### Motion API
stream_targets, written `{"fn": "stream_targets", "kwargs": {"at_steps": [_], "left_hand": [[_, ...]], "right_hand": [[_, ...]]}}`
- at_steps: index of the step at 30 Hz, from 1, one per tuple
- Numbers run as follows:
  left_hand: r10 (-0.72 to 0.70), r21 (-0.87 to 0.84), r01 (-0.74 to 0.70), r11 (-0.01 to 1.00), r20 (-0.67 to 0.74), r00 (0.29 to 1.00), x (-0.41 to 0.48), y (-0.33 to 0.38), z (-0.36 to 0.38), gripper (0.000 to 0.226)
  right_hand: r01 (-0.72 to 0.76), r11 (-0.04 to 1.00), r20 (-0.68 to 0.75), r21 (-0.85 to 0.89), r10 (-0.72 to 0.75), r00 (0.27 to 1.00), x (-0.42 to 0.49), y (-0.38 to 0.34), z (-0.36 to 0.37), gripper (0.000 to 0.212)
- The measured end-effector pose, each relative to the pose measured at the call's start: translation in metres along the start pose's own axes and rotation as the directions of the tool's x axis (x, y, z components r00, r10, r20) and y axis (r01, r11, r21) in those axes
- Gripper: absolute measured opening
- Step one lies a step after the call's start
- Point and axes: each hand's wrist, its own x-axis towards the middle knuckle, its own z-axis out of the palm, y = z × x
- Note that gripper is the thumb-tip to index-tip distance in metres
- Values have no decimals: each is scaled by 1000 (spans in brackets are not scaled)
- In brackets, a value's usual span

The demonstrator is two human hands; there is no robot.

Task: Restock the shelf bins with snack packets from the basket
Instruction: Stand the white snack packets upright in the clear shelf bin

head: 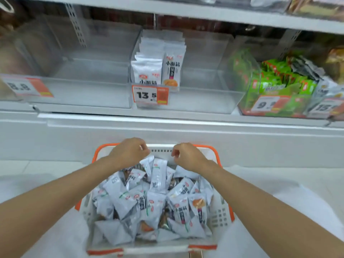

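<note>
A shop shelf fills the background of the head view, carrying a row of clear plastic bins. The middle bin, behind a price tag, holds only a short row of upright white packets at its left side. The right bin is packed with green packets. Below the shelf, an orange-rimmed basket is heaped with loose white snack packets lying at all angles. The left hand and right hand hover over the basket's far end with fingers curled; whether either pinches a packet cannot be told. The pick-up looks to be in hand. It would go best by gathering several packets facing one way, so they stand neatly beside the matching row.
</note>
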Motion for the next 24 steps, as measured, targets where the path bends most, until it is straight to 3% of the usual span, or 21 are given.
{"fn": "stream_targets", "kwargs": {"at_steps": [3, 6, 10, 12, 13, 14, 19, 22, 24], "left_hand": [[-95, 213, 77, 974, 76, 993, 11, -29, 10, 17], [-145, 292, 106, 951, 116, 983, 14, -36, 12, 18], [-181, 321, 116, 940, 181, 967, 15, -35, 18, 16], [-189, 316, 116, 942, 211, 959, 15, -34, 20, 19], [-185, 309, 113, 944, 212, 960, 15, -34, 21, 20], [-186, 304, 117, 946, 210, 960, 15, -34, 20, 19], [-193, 290, 124, 949, 224, 955, 12, -35, 21, 21], [-193, 282, 125, 951, 228, 954, 10, -33, 21, 11], [-191, 271, 129, 954, 217, 957, 9, -32, 18, 9]], "right_hand": [[-93, 992, 150, -89, 106, 983, 7, 19, 20, 18], [-204, 971, 222, -125, 228, 948, 11, 36, 48, 22], [-370, 929, 339, 17, 343, 876, 17, 31, 99, 12], [-531, 831, 402, 166, 434, 806, 17, 23, 125, 31], [-591, 773, 441, 230, 458, 772, 16, 18, 137, 28], [-620, 731, 466, 286, 459, 756, 14, 13, 148, 18], [-703, 529, 493, 476, 501, 711, 16, 1, 177, 59], [-731, 399, 493, 554, 551, 674, 25, 2, 177, 37], [-727, 387, 476, 567, 566, 673, 29, 2, 170, 20]]}}
